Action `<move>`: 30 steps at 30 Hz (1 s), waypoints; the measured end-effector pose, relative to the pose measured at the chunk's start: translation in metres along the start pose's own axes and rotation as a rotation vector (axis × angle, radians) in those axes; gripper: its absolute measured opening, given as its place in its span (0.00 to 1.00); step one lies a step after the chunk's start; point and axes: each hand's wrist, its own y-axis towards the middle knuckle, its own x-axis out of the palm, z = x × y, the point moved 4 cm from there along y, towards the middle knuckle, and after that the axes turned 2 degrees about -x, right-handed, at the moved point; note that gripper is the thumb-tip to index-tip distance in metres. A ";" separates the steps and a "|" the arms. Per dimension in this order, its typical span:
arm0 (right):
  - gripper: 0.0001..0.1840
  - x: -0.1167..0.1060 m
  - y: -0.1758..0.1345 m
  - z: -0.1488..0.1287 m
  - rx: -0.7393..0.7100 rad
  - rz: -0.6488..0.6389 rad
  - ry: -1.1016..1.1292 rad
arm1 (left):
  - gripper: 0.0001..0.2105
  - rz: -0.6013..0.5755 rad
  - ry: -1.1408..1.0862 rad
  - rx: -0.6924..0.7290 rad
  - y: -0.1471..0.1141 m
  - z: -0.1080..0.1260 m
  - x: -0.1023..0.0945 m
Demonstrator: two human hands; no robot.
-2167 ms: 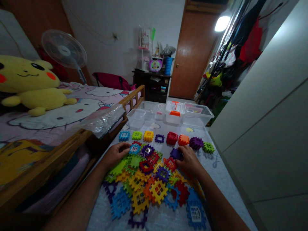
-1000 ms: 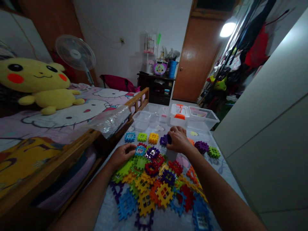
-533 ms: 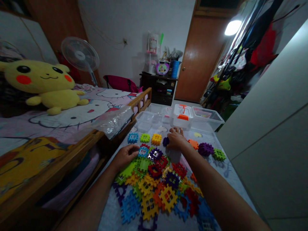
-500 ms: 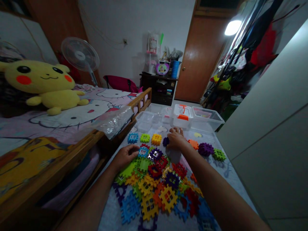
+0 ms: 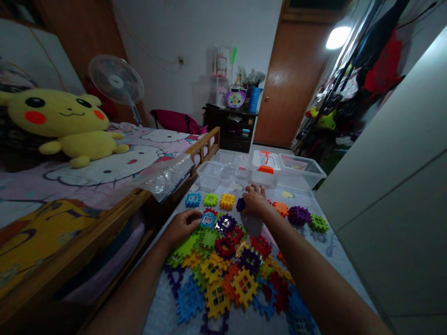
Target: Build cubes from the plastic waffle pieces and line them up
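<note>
My right hand (image 5: 255, 201) reaches to the row of plastic interlocking building blocks, its fingers bent down over a purple block (image 5: 240, 204). Only that block's left edge shows; the hand hides the rest. My left hand (image 5: 182, 227) rests at the left edge of the pile, thumb and fingers apart, fingertips close to a blue window block (image 5: 208, 220). In the row stand a blue block (image 5: 193, 200), a green block (image 5: 210, 200), a yellow block (image 5: 227, 202), an orange block (image 5: 280, 209), a purple stack (image 5: 299, 216) and a green stack (image 5: 318, 224).
Nearer to me spreads a loose pile of flat notched pieces (image 5: 213, 270). Clear plastic bins (image 5: 303, 173) and a box with an orange handle (image 5: 265, 170) stand at the table's far end. A wooden bed rail (image 5: 139, 204) runs along the left, a pale cabinet (image 5: 394, 186) along the right.
</note>
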 end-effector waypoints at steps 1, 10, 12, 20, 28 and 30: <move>0.24 -0.004 -0.004 -0.001 -0.001 0.015 0.002 | 0.18 0.001 0.000 -0.003 0.000 0.000 0.000; 0.14 -0.016 -0.061 -0.050 -0.165 0.084 0.305 | 0.18 0.004 -0.031 0.008 -0.001 0.003 0.001; 0.17 -0.007 -0.066 -0.061 -0.144 0.085 0.295 | 0.18 0.010 -0.032 0.007 -0.001 0.002 0.000; 0.15 0.010 -0.063 -0.076 -0.082 0.066 0.262 | 0.18 0.004 -0.020 0.022 0.000 -0.002 0.000; 0.11 0.007 -0.061 -0.070 -0.063 0.068 0.295 | 0.17 0.008 -0.037 0.024 0.000 0.001 0.001; 0.14 0.004 -0.062 -0.063 -0.060 0.082 0.311 | 0.17 0.007 -0.020 0.027 -0.001 0.001 0.001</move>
